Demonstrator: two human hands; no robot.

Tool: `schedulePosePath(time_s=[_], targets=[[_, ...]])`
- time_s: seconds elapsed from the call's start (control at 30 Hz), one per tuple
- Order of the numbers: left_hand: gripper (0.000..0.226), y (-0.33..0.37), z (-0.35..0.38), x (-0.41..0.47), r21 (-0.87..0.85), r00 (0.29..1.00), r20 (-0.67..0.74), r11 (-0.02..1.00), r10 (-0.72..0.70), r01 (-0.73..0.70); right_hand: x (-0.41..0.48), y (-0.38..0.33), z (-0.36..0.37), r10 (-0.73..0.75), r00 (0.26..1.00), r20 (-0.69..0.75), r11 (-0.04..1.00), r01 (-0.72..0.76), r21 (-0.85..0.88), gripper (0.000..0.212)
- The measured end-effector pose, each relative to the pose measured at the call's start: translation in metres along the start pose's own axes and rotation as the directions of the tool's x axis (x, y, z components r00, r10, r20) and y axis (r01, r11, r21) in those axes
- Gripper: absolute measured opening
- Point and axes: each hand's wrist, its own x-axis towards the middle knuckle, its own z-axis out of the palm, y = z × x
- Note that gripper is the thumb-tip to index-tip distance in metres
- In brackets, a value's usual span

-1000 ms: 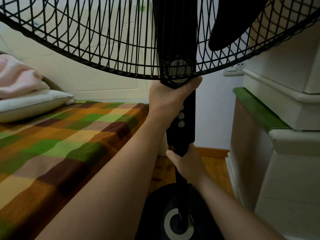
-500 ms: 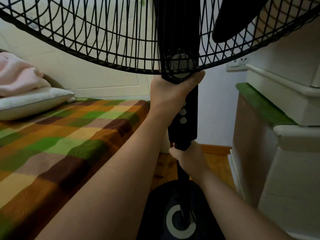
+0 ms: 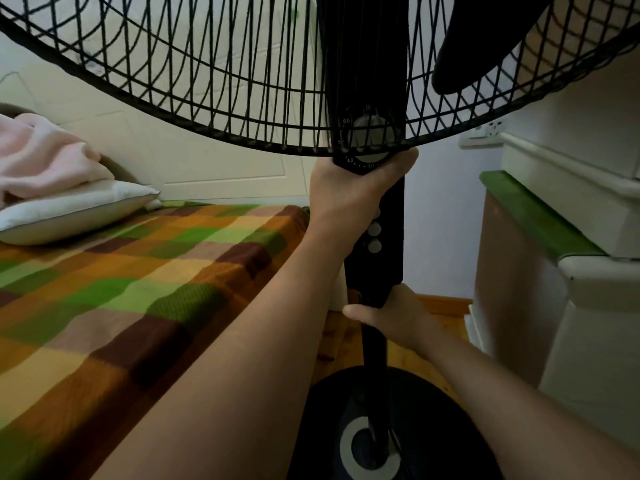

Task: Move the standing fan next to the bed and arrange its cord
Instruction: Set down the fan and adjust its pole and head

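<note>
One black wire-caged standing fan (image 3: 374, 216) is gripped by two hands: left hand (image 3: 349, 192) wrapped beneath the dial, right hand (image 3: 394, 318) clasped round the pole, beside one plaid-covered bed (image 3: 138, 289).

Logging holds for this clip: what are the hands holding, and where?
Both hold the standing fan: left hand on the control column under the dial, right hand where column meets pole.

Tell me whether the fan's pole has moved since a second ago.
No visible move. The fan's pole keeps its place between the bed's corner and the wall socket; the whole view shifts together.
</note>
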Motion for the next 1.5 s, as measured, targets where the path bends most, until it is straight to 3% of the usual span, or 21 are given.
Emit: schedulePosePath(time_s=[0.1, 0.17, 0.33, 0.43, 0.5, 0.6, 0.67, 0.77, 0.87, 0.9, 0.97, 1.2, 1.4, 1.5], targets=[[0.024, -0.001, 0.0, 0.0, -0.009, 1.0, 0.0, 1.0, 0.001, -0.001, 0.007, -0.001, -0.007, 0.087, 0.99, 0.113, 0.996, -0.086, -0.014, 0.023], [0.024, -0.001, -0.001, 0.0, -0.012, 1.0, -0.003, 1.0, -0.001, 0.001, 0.004, 0.002, 0.002, 0.073, 0.995, 0.07, 0.988, -0.082, 0.131, 0.018], [0.024, 0.0, 0.0, -0.001, -0.005, 1.0, -0.003, 1.0, 0.014, -0.014, -0.002, 0.006, 0.019, -0.021, 0.993, -0.116, 0.966, 0.05, 0.252, 0.029], [0.024, 0.0, -0.001, -0.001, 0.005, 1.0, -0.013, 1.0, 0.014, -0.014, 0.0, 0.005, 0.034, -0.068, 0.946, -0.316, 0.984, 0.115, 0.133, 0.042], [0.024, -0.001, 0.0, 0.0, 0.022, 1.0, -0.015, 1.0, 0.017, -0.017, 0.003, 0.007, 0.047, -0.077, 0.881, -0.466, 0.993, 0.111, 0.046, 0.029], [0.023, 0.0, 0.0, -0.002, 0.032, 1.0, -0.008, 0.999, 0.024, -0.023, 0.003, 0.006, 0.06, 0.058, 0.808, -0.587, 0.984, 0.054, 0.172, 0.018], [0.023, 0.0, -0.001, -0.002, 0.033, 1.0, -0.006, 0.999, 0.022, -0.022, 0.001, 0.005, 0.06, 0.057, 0.813, -0.579, 0.98, 0.066, 0.189, 0.017], [0.024, 0.0, -0.001, -0.001, 0.023, 1.0, 0.006, 1.0, 0.003, -0.004, -0.003, 0.007, 0.04, -0.072, 0.93, -0.36, 0.968, 0.152, 0.2, 0.02], [0.024, 0.001, -0.001, -0.001, 0.011, 1.0, 0.011, 1.0, -0.005, 0.004, -0.004, 0.004, 0.011, 0.05, 0.999, -0.015, 0.975, -0.046, 0.219, 0.024], [0.024, 0.001, -0.002, -0.001, 0.009, 1.0, 0.012, 1.0, -0.002, 0.002, -0.002, 0.003, 0.004, 0.122, 0.991, 0.056, 0.969, -0.131, 0.211, 0.036], [0.023, 0.0, -0.002, -0.001, 0.014, 1.0, 0.015, 1.0, 0.008, -0.008, 0.002, 0.001, -0.001, 0.171, 0.979, 0.111, 0.961, -0.191, 0.2, 0.036], [0.023, 0.0, -0.001, -0.002, 0.015, 1.0, 0.013, 1.0, 0.023, -0.024, -0.002, 0.009, 0.013, 0.095, 0.995, -0.035, 0.968, -0.084, 0.236, 0.01], [0.024, -0.001, -0.001, -0.003, 0.012, 0.999, -0.005, 0.999, 0.038, -0.037, -0.002, 0.01, 0.026, 0.0, 0.984, -0.179, 0.967, 0.046, 0.249, 0.029], [0.024, -0.001, -0.001, -0.003, 0.021, 0.999, -0.005, 0.999, 0.047, -0.047, -0.001, 0.008, 0.036, -0.054, 0.951, -0.303, 0.974, 0.117, 0.195, 0.049]])
